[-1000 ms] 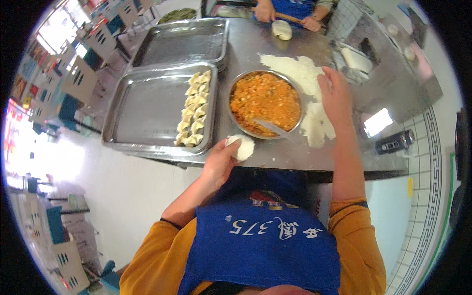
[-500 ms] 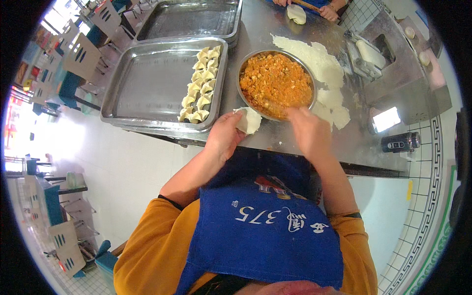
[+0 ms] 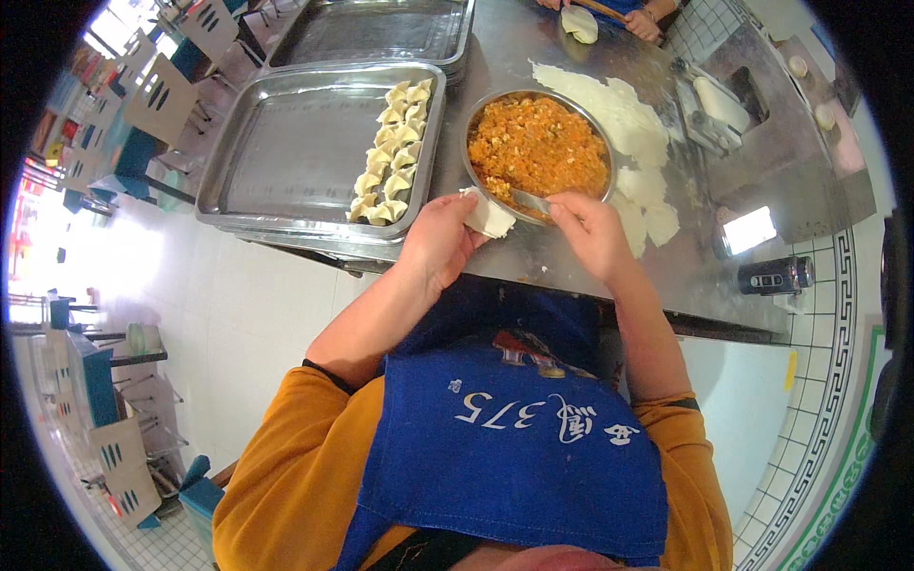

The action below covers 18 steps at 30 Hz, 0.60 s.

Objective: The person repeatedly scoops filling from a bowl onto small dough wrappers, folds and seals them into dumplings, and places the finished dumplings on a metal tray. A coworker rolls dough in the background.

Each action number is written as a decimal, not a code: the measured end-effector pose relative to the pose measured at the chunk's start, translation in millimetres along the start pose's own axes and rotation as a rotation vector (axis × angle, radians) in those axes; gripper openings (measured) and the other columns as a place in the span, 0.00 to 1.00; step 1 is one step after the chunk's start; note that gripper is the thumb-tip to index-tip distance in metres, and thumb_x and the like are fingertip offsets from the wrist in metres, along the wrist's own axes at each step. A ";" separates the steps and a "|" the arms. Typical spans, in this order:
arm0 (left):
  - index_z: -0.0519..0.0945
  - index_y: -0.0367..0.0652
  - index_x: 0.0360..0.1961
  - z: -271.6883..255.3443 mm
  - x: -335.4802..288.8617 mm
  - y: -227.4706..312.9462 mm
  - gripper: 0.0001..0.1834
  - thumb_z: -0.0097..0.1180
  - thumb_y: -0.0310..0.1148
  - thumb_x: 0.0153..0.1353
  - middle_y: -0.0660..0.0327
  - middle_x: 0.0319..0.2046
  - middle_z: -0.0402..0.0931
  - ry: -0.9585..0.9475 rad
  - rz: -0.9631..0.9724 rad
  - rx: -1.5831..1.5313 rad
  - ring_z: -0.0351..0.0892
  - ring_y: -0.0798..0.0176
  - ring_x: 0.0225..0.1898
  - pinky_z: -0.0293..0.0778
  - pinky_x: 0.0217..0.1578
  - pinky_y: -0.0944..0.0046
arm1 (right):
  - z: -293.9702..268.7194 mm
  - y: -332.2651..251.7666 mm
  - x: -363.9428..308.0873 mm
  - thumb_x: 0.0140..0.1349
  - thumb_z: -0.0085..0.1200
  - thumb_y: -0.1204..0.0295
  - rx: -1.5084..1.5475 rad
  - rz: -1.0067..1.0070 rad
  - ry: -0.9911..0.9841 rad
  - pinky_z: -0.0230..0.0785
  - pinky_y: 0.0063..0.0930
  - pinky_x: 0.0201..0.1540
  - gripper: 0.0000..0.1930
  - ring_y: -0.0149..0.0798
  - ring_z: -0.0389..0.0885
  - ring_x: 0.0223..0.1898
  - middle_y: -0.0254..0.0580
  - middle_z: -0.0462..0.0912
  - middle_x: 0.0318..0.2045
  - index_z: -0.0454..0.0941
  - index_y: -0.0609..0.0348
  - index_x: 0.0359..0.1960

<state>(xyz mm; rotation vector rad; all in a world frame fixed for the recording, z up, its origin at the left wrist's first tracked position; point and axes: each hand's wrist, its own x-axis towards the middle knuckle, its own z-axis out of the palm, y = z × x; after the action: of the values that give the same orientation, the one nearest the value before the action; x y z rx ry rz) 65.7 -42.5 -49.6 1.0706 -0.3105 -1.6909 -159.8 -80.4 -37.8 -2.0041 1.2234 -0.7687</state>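
My left hand (image 3: pixel 446 238) pinches a pale round dough wrapper (image 3: pixel 489 217) at the near left rim of a metal bowl (image 3: pixel 466 152). Orange filling (image 3: pixel 547 143) with pale bits heaps inside that bowl. In my right hand (image 3: pixel 592 232) is a flat metal filling spatula (image 3: pixel 531 201), its far end in the filling close to the wrapper. Left of the bowl, folded dumplings (image 3: pixel 392 152) stand in two rows along the right side of a metal tray (image 3: pixel 286 143).
Another metal tray (image 3: pixel 371 29) lies behind the first. Flattened dough (image 3: pixel 619 114) spreads right of the bowl. Across the table, a co-worker's hands (image 3: pixel 644 25) hold a rolling pin (image 3: pixel 600 9) beside a wrapper (image 3: pixel 579 25). A lit phone (image 3: pixel 749 231) and dark cylinder (image 3: pixel 776 276) sit at right.
My right hand has come slightly nearer to me, and the spatula now shows clearly in the filling. My left hand has tilted the wrapper and brought it against the bowl's rim.
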 end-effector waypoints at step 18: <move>0.71 0.25 0.58 2.7 1.3 -1.3 0.20 0.35 0.32 0.78 0.44 0.55 0.77 -0.018 0.009 -0.080 0.80 0.49 0.56 0.79 0.58 0.52 | 3.8 -22.3 -24.3 0.67 0.56 0.76 -0.189 -0.174 0.136 0.76 0.35 0.36 0.13 0.49 0.84 0.36 0.48 0.84 0.36 0.83 0.60 0.51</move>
<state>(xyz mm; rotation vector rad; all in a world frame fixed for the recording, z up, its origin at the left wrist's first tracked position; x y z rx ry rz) 62.8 -43.9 -49.6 0.9938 -0.2568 -1.6916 -154.7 -49.7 -26.2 -2.2665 1.2499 -0.9167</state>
